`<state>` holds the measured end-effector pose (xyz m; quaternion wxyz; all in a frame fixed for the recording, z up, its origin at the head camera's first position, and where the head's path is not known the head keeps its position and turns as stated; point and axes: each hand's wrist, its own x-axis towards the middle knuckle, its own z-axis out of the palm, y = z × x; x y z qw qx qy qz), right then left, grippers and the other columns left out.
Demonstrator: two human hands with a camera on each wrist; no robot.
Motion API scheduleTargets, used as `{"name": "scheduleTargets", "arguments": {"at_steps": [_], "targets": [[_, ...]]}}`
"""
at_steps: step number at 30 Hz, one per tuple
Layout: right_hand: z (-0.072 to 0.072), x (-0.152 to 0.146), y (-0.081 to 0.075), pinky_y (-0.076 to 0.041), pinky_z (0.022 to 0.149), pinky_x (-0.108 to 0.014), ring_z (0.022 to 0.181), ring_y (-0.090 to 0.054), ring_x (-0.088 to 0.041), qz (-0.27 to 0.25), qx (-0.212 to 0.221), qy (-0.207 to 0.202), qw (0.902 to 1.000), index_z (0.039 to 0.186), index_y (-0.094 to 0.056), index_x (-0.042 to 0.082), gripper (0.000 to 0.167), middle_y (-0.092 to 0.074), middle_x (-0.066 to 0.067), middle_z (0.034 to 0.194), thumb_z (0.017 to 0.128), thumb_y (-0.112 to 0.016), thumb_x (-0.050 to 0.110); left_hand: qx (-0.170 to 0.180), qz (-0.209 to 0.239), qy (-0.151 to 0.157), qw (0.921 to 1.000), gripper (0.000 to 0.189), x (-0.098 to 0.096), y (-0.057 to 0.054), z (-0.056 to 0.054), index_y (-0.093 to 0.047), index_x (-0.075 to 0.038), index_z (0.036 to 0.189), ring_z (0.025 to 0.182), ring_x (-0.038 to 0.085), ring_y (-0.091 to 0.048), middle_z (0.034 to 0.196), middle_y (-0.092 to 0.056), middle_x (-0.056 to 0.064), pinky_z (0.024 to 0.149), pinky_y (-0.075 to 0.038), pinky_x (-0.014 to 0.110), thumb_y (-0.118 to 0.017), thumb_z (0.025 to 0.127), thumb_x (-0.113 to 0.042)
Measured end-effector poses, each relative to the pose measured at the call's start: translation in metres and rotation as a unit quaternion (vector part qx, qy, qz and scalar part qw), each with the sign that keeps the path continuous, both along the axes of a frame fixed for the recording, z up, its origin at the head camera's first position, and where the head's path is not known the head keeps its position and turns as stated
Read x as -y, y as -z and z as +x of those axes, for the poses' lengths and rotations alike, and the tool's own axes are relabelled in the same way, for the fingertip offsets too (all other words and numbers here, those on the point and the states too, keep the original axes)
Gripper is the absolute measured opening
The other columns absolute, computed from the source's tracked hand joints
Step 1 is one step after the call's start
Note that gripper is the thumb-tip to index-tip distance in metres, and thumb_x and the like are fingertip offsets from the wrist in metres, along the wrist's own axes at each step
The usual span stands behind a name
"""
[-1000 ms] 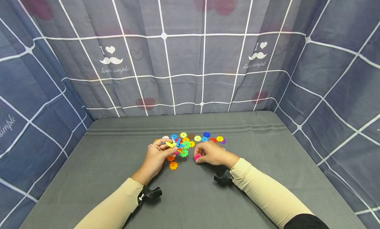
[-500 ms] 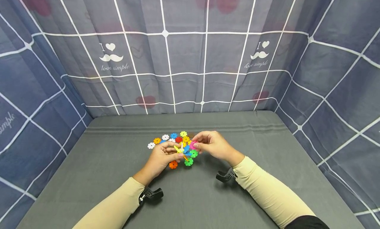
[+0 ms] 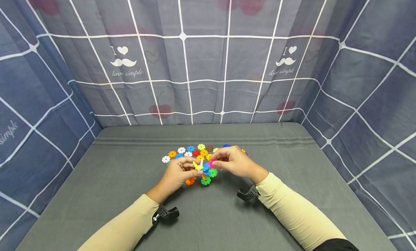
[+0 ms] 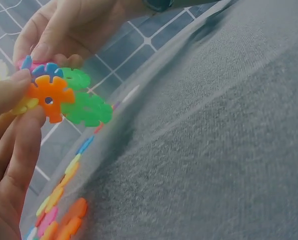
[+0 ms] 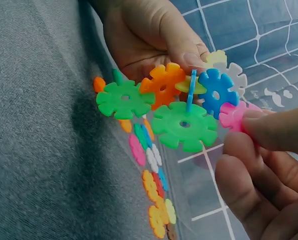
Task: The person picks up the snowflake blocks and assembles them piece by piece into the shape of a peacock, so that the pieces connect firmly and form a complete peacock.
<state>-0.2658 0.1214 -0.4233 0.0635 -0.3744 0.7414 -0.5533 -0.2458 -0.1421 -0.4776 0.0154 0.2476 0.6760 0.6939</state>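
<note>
Lettering (image 3: 127,73) on grey-blue backdrop cloth (image 3: 203,59), legible twice: "I", heart, moustache, "love simple"; at left edge, tilted, "simple". Left hand (image 3: 178,172): thumb and fingers pinching yellow part of linked cluster (image 5: 184,131) of notched discs, orange, blue, whitish and green, held up over grey table (image 3: 208,215). Right hand (image 3: 234,161): thumb and forefinger pinching pink disc (image 5: 233,117), right at edge of cluster's blue disc (image 5: 216,85); slotted in or merely overlapping, cannot tell. Loose discs (image 3: 196,152), many colours, on table, mostly beyond the hands. Cream sleeves (image 3: 120,222), black wrist mounts (image 3: 169,212).
</note>
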Motion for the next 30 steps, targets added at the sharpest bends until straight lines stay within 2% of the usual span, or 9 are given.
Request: {"name": "scheduleTargets", "arguments": {"at_steps": [4,9,13,16,18,21,25,28,30], "targets": [[0.003,0.002,-0.002,-0.062,0.067,-0.042,0.073,-0.069,-0.043,0.003,-0.009,0.007,0.9999,0.106,-0.076,-0.004,0.010,-0.075,-0.013,0.091,0.096,-0.074,-0.006,0.003,-0.010,-0.007,0.9999,0.031,-0.002,-0.004,0.001,-0.073,0.009,0.111,0.065,0.024,-0.067,0.089,-0.077,0.017,0.060,-0.060,0.033,-0.088,0.084,0.003],[0.007,0.008,-0.001,-0.062,0.063,-0.044,0.068,-0.069,-0.038,0.002,-0.036,0.034,0.9988,0.103,-0.076,-0.004,0.010,-0.075,-0.012,0.088,0.094,-0.076,-0.008,0.004,-0.016,-0.023,0.9996,0.030,-0.001,-0.008,0.002,-0.074,0.007,0.109,0.064,0.029,-0.066,0.087,-0.076,0.018,0.058,-0.058,0.030,-0.088,0.083,0.004],[0.009,0.012,-0.002,-0.060,0.061,-0.033,0.066,-0.069,-0.027,0.019,-0.076,0.053,0.9955,0.100,-0.078,0.000,0.008,-0.076,-0.005,0.085,0.093,-0.078,-0.005,0.005,-0.029,-0.035,0.9990,0.029,0.001,-0.010,0.003,-0.075,0.005,0.108,0.064,0.027,-0.066,0.084,-0.076,0.016,0.057,-0.056,0.029,-0.089,0.082,0.004],[0.012,0.013,-0.005,-0.059,0.062,-0.030,0.067,-0.069,-0.020,0.032,-0.113,0.050,0.9918,0.099,-0.079,0.002,0.008,-0.075,-0.001,0.086,0.093,-0.079,-0.003,0.011,-0.038,-0.033,0.9987,0.029,0.002,-0.010,0.005,-0.075,0.005,0.108,0.065,0.023,-0.067,0.086,-0.077,0.014,0.058,-0.057,0.029,-0.089,0.082,0.003],[0.013,0.012,-0.007,-0.058,0.062,-0.030,0.069,-0.068,-0.015,0.047,-0.149,0.045,0.9866,0.098,-0.079,0.003,0.010,-0.075,0.001,0.087,0.092,-0.080,-0.004,0.011,-0.044,-0.027,0.9986,0.030,0.002,-0.010,0.006,-0.076,0.005,0.108,0.066,0.023,-0.068,0.087,-0.077,0.014,0.058,-0.056,0.028,-0.089,0.082,0.003],[0.016,0.011,-0.010,-0.056,0.062,-0.028,0.071,-0.066,-0.008,0.071,-0.197,0.037,0.9772,0.098,-0.079,0.005,0.010,-0.075,0.004,0.089,0.092,-0.080,-0.003,0.012,-0.046,-0.013,0.9988,0.029,0.002,-0.010,0.007,-0.075,0.006,0.110,0.067,0.030,-0.069,0.086,-0.076,0.016,0.058,-0.055,0.026,-0.087,0.083,0.004],[0.016,0.009,-0.013,-0.055,0.061,-0.025,0.072,-0.064,-0.004,0.081,-0.201,0.031,0.9757,0.099,-0.080,0.006,0.009,-0.075,0.004,0.091,0.093,-0.080,-0.002,0.011,-0.036,-0.004,0.9993,0.029,0.000,-0.010,0.008,-0.075,0.006,0.111,0.066,0.042,-0.069,0.085,-0.075,0.019,0.058,-0.059,0.031,-0.086,0.085,0.005],[0.015,0.009,-0.014,-0.055,0.061,-0.027,0.070,-0.065,-0.006,0.069,-0.174,0.036,0.9816,0.102,-0.079,0.005,0.009,-0.075,0.004,0.090,0.094,-0.079,-0.001,0.009,-0.023,-0.006,0.9997,0.031,0.000,-0.011,0.007,-0.073,0.007,0.113,0.064,0.042,-0.068,0.086,-0.075,0.021,0.060,-0.062,0.038,-0.086,0.085,0.005],[0.014,0.009,-0.014,-0.056,0.061,-0.029,0.071,-0.066,-0.011,0.048,-0.145,0.058,0.9865,0.112,-0.077,0.004,0.014,-0.075,0.002,0.092,0.098,-0.076,0.003,0.010,-0.010,-0.006,0.9999,0.033,0.000,-0.014,0.005,-0.071,0.010,0.115,0.065,0.041,-0.069,0.088,-0.074,0.024,0.062,-0.063,0.043,-0.084,0.085,0.006]]}}
